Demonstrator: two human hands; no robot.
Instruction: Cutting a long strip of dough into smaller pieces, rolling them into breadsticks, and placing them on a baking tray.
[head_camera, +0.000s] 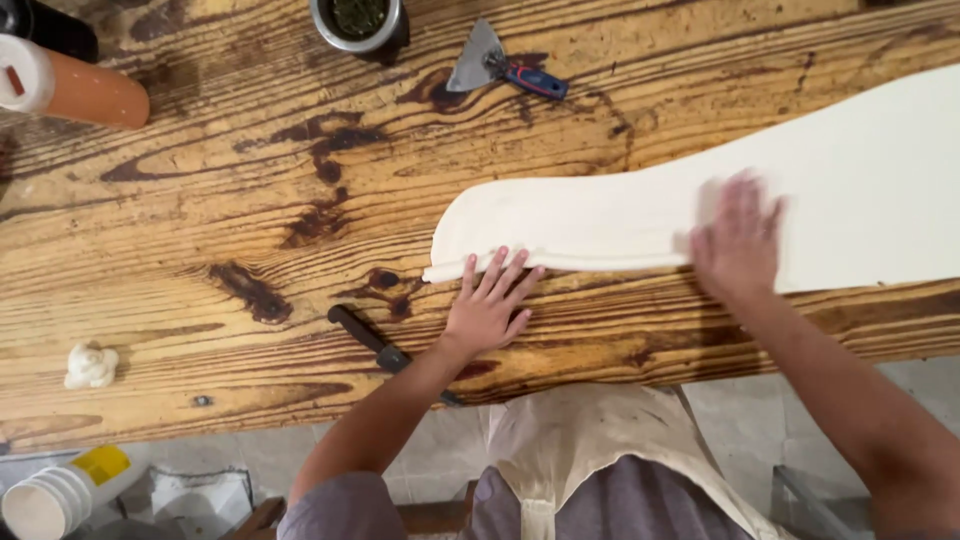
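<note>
At the far left of the dark-grained wooden worktop (200, 200) lies an orange cylinder with a white cap (70, 88), and at the near left a small lump of pale dough (90, 365) sits alone. A steel cup of dark green matter (357, 22) stands at the far edge, with a blue-handled metal scraper (500, 68) just right of it. A dark-handled knife (375, 345) lies near the edge, its far end passing under the left forearm.

The long sheet of pale rolled dough (860, 170) stretches from the middle of the worktop out past the right side, its near edge folded into a thin roll. The left hand (487, 308) is open, fingers spread flat, fingertips touching that rolled edge close to the sheet's rounded left end. The right hand (738, 245) lies on the sheet further right, blurred by motion — it looks open and flat, palm down, holding nothing.

To roll this edge well, I judge both palms should press lightly and evenly, moving together so the roll stays the same thickness along its length. Spread fingers help — they share the pressure. Too hard a push would likely stretch or tear the thin sheet; a lag on one side would skew the roll.
</note>
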